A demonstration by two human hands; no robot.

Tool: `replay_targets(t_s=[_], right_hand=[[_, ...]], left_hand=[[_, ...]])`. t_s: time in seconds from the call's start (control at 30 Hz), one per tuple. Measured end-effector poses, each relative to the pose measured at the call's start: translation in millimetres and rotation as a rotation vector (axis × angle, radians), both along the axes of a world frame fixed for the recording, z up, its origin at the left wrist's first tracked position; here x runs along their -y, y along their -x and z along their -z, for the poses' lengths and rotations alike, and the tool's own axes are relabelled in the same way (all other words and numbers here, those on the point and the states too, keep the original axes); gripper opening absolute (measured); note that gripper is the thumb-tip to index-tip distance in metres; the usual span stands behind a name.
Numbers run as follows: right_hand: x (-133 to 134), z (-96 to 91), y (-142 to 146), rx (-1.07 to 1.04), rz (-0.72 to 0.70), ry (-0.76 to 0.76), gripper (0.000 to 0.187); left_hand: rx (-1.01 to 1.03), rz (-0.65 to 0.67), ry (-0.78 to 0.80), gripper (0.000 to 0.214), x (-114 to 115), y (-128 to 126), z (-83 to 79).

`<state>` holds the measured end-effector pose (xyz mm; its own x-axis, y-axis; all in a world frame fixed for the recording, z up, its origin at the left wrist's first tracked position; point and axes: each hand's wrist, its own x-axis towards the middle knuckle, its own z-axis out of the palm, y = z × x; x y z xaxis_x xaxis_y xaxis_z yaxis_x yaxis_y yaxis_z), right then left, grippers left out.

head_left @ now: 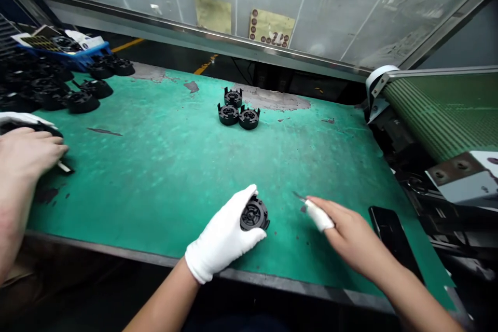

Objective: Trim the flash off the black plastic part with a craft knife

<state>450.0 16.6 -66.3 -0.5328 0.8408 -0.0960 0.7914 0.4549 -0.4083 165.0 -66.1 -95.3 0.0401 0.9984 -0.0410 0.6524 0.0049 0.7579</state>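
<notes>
My left hand [225,233] wears a white glove and is closed around a round black plastic part [252,213] with a spoked, ringed face turned up. Its thumb and fingers grip the part's sides, just above the green mat. To the right, my right hand [342,228] is bare apart from a white cover on its thumb. It pinches a thin, dark, pointed tool [299,197], whose handle is hidden in the fingers; the tip points left, apart from the black part. Three similar black parts [238,110] with upright tabs stand grouped farther back on the mat.
A black phone-like slab [392,233] lies right of my right forearm. A conveyor with a green belt [447,109] borders the right side. At left, a co-worker's hands [29,148] work beside many black parts [46,88] and a blue bin [83,57]. Behind runs a metal-framed panel [233,36].
</notes>
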Motion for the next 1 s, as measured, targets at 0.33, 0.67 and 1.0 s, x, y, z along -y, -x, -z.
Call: replay_targets(t_s=[0.33,0.67,1.0], right_hand=[[40.0,7.8,18.0,-0.101,-0.169,0.194,0.042],[35.9,4.5,28.1,0.072,-0.231,0.163,0.053],[42.2,6.6,29.8,0.106,-0.219,0.114,0.051]], left_hand=[[-0.031,0.086,0.073,0.105,4.7,-12.2,-4.4],[-0.034,-0.051,-0.026,0.088,6.4,-27.7,7.0],[-0.020,-0.050,-0.042,0.087,7.1,-27.7,11.1]])
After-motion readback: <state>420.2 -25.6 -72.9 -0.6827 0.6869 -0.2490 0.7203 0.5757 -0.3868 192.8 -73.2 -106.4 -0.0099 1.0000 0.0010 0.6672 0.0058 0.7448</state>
